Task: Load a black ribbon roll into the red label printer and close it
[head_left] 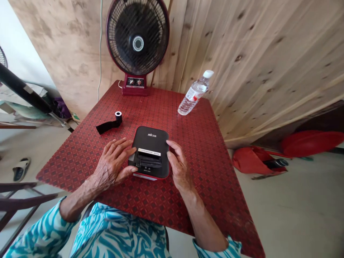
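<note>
Head view: flanking a black box (151, 141) with both hands, on a red patterned table (212, 172).
Touching its left side with the left hand (110, 165), spread at the fingers; meeting its right edge with the right hand (180, 168), curved and parted between thumb and forefinger. Placed near a partly unwound roll (110, 125).

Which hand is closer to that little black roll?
Left. The left hand is at the left side of the printer, and the black roll lies just beyond; the right hand is at the printer's right side, farther away.
</note>
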The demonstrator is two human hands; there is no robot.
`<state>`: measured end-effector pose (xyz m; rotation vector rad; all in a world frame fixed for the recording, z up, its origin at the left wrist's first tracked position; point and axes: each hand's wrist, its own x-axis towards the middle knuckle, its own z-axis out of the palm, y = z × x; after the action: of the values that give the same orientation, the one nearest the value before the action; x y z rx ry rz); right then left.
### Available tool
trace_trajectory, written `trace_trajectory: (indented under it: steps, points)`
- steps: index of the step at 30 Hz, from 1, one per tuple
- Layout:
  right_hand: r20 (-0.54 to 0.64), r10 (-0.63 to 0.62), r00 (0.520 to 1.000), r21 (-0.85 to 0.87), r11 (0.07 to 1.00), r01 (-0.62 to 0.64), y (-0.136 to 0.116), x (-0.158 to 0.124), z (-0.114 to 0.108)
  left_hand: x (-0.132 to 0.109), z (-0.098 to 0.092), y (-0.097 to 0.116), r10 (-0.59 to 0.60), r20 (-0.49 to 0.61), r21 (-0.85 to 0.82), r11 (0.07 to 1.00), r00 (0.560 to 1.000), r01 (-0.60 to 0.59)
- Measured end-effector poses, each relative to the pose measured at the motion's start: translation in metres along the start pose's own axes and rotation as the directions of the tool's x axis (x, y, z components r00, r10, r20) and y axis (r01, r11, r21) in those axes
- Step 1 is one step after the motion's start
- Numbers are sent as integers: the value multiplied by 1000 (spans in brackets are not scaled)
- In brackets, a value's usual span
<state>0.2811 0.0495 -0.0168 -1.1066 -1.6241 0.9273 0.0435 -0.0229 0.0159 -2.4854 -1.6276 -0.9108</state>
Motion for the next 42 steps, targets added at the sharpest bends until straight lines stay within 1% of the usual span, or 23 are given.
trace_trajectory:
  steps: [3,4,6,7,8,10,11,13,15,17,20,23,25,28,30,32,34,39,42]
  points:
    - [12,-14,1000,-17,1000,14,1,-1,0,-1,1,-1,-20,6,-62,998,1000,20]
    - [8,-13,1000,-10,1000,13,2,-1,1,-1,1,-1,-43,10,-113,993,999,44]
    - [-3,1,1000,20,1000,-1,7,-2,4,-1,1,-1,-145,30,-280,949,989,148]
    - [-17,11,1000,41,999,-10,11,-3,7,0,2,-1,-221,47,-384,896,974,222]
    - [-31,21,999,64,998,-19,16,-5,10,0,4,-1,-303,75,-490,818,950,300]
    - [-67,49,997,122,992,-41,25,-8,18,3,9,-1,-438,161,-663,616,885,425]
    - [-79,72,994,154,986,-59,29,-10,21,5,12,-2,-473,208,-721,517,856,461]
    - [-92,118,989,205,974,-97,34,-12,27,9,18,-4,-486,297,-786,364,822,499]
    - [-95,138,986,208,971,-116,34,-13,30,13,22,-8,-464,345,-813,287,816,506]
    - [-110,145,983,199,972,-121,32,-13,31,17,25,-11,-436,364,-820,269,823,505]
    - [-117,178,977,228,962,-148,28,-13,30,20,25,-13,-404,381,-806,296,832,513]
    - [-104,198,975,228,959,-170,28,-14,29,21,24,-11,-402,394,-794,305,827,526]
    - [-106,192,976,210,963,-167,29,-15,29,20,24,-10,-404,412,-802,264,817,536]
    - [-122,191,974,218,963,-162,31,-16,30,18,25,-10,-415,440,-830,150,796,537]
    - [-134,192,972,229,961,-158,30,-16,30,16,27,-12,-420,439,-852,85,795,516]
    - [-137,179,974,221,964,-146,28,-16,30,15,29,-14,-409,435,-868,45,802,494]
    - [-137,174,975,220,965,-141,25,-16,30,14,30,-15,-394,439,-873,25,807,487]
    - [-124,213,969,294,941,-168,22,-14,31,16,29,-13,-398,451,-869,8,799,495]
    - [-116,203,972,298,941,-161,21,-13,31,17,28,-11,-408,446,-867,24,797,497]
